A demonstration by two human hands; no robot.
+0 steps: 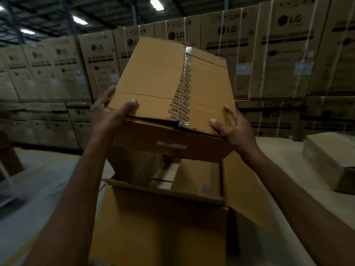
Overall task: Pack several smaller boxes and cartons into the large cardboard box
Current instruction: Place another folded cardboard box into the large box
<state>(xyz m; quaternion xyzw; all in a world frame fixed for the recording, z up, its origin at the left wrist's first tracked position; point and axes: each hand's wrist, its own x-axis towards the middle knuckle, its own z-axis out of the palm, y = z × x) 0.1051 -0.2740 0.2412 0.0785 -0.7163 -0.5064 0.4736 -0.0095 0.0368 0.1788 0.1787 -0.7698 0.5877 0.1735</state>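
Step in hand: loading. Taped carton (157, 79) sits over the mouth of the open large box (159, 217), far end tipped up. Left hand (110, 114) and right hand (235, 129) grip its near corners, thumbs flat on top, fingers curled round the edges. Long axis and tape seam point away from the person. Next, probably: level it, then lower it straight in

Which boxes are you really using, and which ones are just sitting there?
In the job:
brown taped cardboard box, gripped at its near corners by the left hand and the right hand;
large open cardboard box underneath it.

Just sitting there:
tall stacked printed cartons along the back;
plastic-wrapped carton on the right.
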